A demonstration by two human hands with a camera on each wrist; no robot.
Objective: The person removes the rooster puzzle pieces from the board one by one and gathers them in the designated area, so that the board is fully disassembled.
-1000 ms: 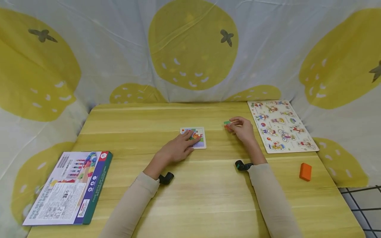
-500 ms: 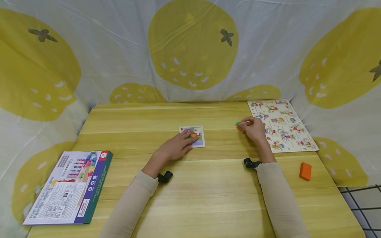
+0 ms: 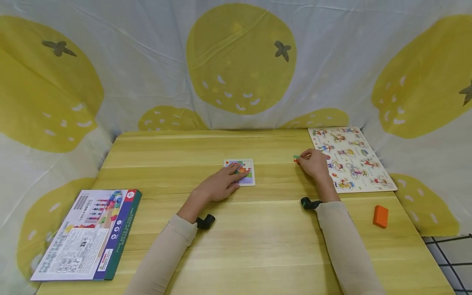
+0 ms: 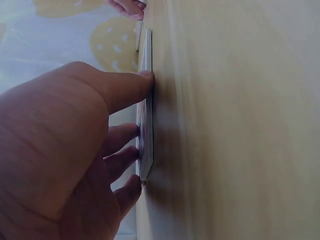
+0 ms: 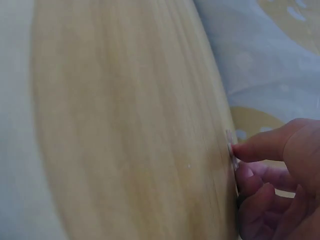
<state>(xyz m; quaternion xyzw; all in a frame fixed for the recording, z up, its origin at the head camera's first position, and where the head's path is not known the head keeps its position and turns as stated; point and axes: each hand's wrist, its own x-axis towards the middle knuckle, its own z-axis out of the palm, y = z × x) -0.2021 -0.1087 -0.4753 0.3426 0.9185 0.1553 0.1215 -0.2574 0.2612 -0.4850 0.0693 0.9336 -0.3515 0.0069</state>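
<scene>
Near the middle of the table in the head view, a small square jigsaw puzzle board [image 3: 250,180] lies with a colourful picture on it. My left hand [image 3: 218,183] rests on this board with fingers spread, covering part of the picture. In the left wrist view the thumb [image 4: 131,90] touches the board's near edge [image 4: 148,115]. To the right, my right hand [image 3: 314,164] pinches a small green and red puzzle piece [image 3: 296,158] between thumb and fingertips. The piece [image 5: 232,150] shows edge-on in the right wrist view, close to the tabletop; whether it touches is unclear.
A large peg puzzle board [image 3: 352,159] with several figures lies behind and right of my right hand. An orange block [image 3: 380,216] sits at the right. A boxed bead set [image 3: 86,235] lies at the left. A patterned cloth [image 3: 239,61] hangs behind the table.
My right hand has moved right with the puzzle piece, away from the small board and towards the peg puzzle. My left hand stays on the small board.
</scene>
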